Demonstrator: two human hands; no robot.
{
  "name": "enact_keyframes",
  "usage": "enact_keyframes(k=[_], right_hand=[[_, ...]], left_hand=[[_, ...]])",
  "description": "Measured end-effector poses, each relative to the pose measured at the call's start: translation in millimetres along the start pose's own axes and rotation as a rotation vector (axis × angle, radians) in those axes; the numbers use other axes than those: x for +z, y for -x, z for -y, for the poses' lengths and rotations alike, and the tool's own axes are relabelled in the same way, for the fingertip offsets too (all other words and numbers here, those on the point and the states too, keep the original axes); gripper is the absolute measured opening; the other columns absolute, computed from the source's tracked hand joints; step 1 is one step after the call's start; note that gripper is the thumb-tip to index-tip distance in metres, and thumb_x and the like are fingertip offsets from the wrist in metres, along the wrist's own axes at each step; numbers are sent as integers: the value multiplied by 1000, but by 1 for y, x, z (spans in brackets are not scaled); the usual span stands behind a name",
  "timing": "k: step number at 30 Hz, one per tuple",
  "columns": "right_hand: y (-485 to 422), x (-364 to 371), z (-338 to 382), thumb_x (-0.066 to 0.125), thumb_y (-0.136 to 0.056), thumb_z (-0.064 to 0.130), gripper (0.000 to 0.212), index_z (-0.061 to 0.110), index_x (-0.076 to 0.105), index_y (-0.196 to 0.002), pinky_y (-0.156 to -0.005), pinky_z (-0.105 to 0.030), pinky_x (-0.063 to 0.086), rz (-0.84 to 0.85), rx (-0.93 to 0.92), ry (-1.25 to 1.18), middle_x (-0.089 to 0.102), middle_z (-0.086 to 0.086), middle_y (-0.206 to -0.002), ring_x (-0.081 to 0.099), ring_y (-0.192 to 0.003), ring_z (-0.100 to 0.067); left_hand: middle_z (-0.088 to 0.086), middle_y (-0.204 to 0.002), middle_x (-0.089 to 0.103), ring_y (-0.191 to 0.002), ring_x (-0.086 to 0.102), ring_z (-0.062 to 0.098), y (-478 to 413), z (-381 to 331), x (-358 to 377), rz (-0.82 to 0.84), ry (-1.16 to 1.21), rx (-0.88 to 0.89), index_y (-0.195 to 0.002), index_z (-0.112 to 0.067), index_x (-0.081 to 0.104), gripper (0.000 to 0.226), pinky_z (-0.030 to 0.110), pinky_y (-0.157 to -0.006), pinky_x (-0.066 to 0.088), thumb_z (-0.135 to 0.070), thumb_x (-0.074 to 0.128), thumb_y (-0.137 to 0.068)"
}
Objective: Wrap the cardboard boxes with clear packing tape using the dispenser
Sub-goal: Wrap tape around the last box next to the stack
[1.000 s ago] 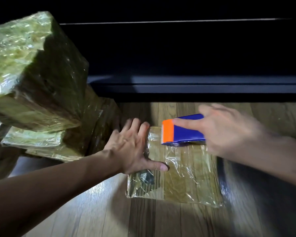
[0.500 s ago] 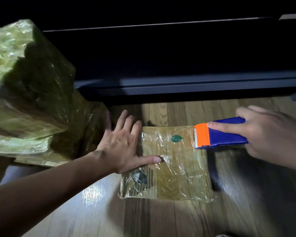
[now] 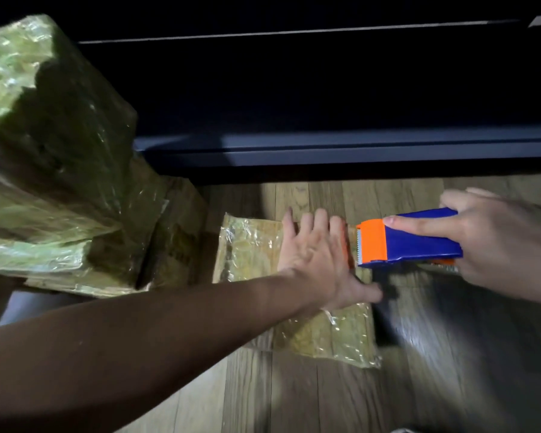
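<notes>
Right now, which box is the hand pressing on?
The flat box lying alone on the floor, under the left hand. The other boxes sit stacked at the left, untouched.

Your left hand (image 3: 317,264) covers the middle of the flat box (image 3: 250,245). Your right hand (image 3: 494,245) hides the dispenser (image 3: 419,242) rear, so the tape roll stays unseen. The wrapped stack (image 3: 44,145) runs off the left edge.
</notes>
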State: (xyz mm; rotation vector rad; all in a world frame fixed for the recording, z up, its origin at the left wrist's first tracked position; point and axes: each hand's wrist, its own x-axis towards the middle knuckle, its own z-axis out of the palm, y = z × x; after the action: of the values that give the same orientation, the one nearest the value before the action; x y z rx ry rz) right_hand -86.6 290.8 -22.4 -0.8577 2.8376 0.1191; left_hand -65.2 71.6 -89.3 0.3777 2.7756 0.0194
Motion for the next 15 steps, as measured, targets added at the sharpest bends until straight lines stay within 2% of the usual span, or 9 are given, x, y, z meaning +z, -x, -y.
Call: enact_keyframes(k=[2,3,7,8,10,12,13,15], right_hand=[[7,6,-7,71,-62,-2,122,70,20,-145,-42,-30,37,39,62,-54,27,12,-74,30,-61,-6],[11,7,-11,69,-61,-3,123,70,18,-146,-41,-32,38,30,88,-70,28,12,-74,31,-60,-5],[28,3,-24,65,-58,-8,120,66,29,-146,-43,-36,45,38,174,-184,34,10,-75,38,-53,-13],[31,0,-25,62,-60,-7,116,65,30,-146,-46,-38,47,25,172,-185,35,11,-77,40,-55,-16],[30,-13,-23,46,-69,7,98,65,30,-146,-52,-41,49,-29,116,-187,37,14,-83,45,-60,-21],[17,-30,-10,33,-72,21,86,66,29,-146,-53,-44,47,-59,62,-199,36,17,-87,44,-64,-17],[9,-39,-1,31,-73,22,85,66,29,-146,-51,-43,45,-63,39,-180,36,16,-87,42,-64,-14],[-7,-50,24,39,-73,16,86,60,36,-146,-48,-39,43,-92,-30,-161,34,10,-81,38,-61,-14]], left_hand=[[9,-124,40,-122,40,32,-3,11,-3,14,-9,-9,-134,-14,39,114,62,-118,18,-102,39,-62],[8,-123,40,-119,40,31,-4,18,-5,2,-6,-18,-133,-14,40,114,60,-115,22,-102,36,-61],[1,-114,35,-105,37,25,10,40,-13,-105,143,-38,-129,-16,41,109,49,-107,30,-95,30,-55],[0,-113,34,-104,36,23,15,42,-16,-118,190,-30,-128,-17,40,106,47,-104,31,-93,31,-54],[-3,-111,31,-102,33,21,25,51,-24,-134,310,-18,-123,-23,35,98,42,-97,30,-90,31,-52],[-6,-110,29,-102,32,18,32,66,-32,-168,472,5,-119,-29,30,87,40,-92,30,-86,38,-54],[-7,-111,30,-103,33,17,35,76,-32,-191,562,29,-119,-30,29,84,40,-92,30,-84,43,-56],[-5,-115,34,-108,39,20,44,98,-26,-248,726,104,-123,-27,34,80,44,-95,37,-76,54,-62]])
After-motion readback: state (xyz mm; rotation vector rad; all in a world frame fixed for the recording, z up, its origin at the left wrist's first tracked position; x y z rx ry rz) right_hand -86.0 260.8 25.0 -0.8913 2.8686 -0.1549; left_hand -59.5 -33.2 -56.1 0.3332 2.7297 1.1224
